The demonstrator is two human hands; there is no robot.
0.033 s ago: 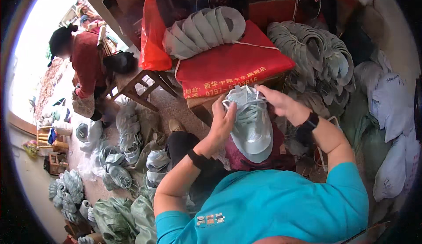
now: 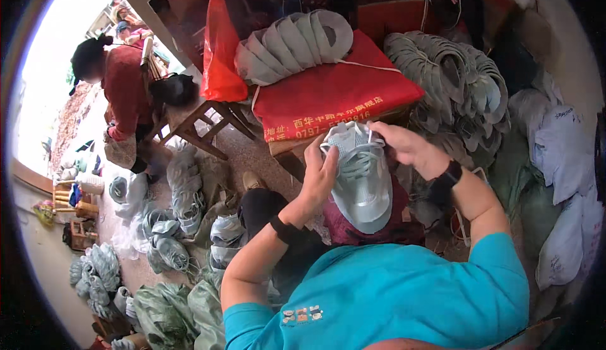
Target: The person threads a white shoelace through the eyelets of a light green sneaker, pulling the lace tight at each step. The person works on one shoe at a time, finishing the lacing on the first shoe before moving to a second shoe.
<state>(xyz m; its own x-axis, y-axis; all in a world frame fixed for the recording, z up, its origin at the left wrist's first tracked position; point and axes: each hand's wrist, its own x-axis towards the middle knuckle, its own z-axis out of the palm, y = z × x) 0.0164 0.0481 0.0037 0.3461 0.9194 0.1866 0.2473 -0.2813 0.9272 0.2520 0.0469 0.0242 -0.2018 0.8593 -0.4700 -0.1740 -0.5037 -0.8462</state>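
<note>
A pale grey-green sneaker upper (image 2: pixel 363 189), laced, lies over my lap with its toe toward me. My left hand (image 2: pixel 320 172) grips its left side near the ankle opening, thumb on top. At the opposite side of the opening, my right hand (image 2: pixel 413 149) has its fingers closed at the edge, beside a white lace loop (image 2: pixel 377 140). What those fingertips pinch is partly hidden. Maroon cloth (image 2: pixel 407 220) shows beneath the upper.
Ahead, a red bag (image 2: pixel 341 94) covers a table, with a row of nested grey pieces (image 2: pixel 293 44) on it. More bundled pieces (image 2: pixel 448 85) hang at right, near white sacks (image 2: pixel 558 142). Another person (image 2: pixel 126 91) sits at far left by a wooden stool (image 2: pixel 196 126). Bundles (image 2: pixel 183 186) cover the left floor.
My right hand and wrist have shifted very slightly to the right. The left hand and the sneaker upper look the same.
</note>
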